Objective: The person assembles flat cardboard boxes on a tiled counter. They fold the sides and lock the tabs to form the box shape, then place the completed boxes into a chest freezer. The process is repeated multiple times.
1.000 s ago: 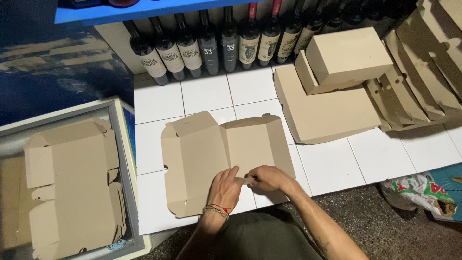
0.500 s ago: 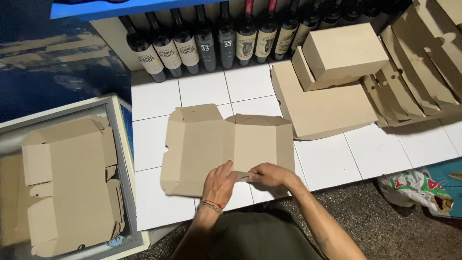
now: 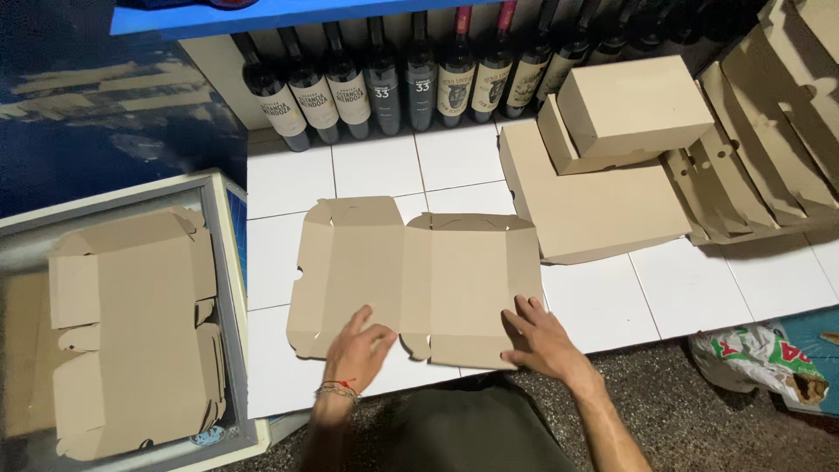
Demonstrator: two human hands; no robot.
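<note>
A flat, unfolded brown cardboard box blank [image 3: 419, 275] lies on the white tiled ledge [image 3: 690, 288] in front of me. My left hand [image 3: 358, 350] rests with spread fingers on the blank's near left edge. Over at the blank's near right corner, my right hand [image 3: 542, 336] presses down flat, fingers apart. Neither hand holds anything.
A row of dark wine bottles [image 3: 384, 79] stands at the back under a blue shelf. Folded cardboard boxes [image 3: 629, 109] and stacked blanks [image 3: 769, 149] lie at the right. More flat blanks [image 3: 131, 323] sit on a glass-topped case at the left. A plastic bag [image 3: 760, 358] lies on the floor.
My hands were together at the blank's near middle; they have moved apart to its left edge and right corner. The blank now lies flatter.
</note>
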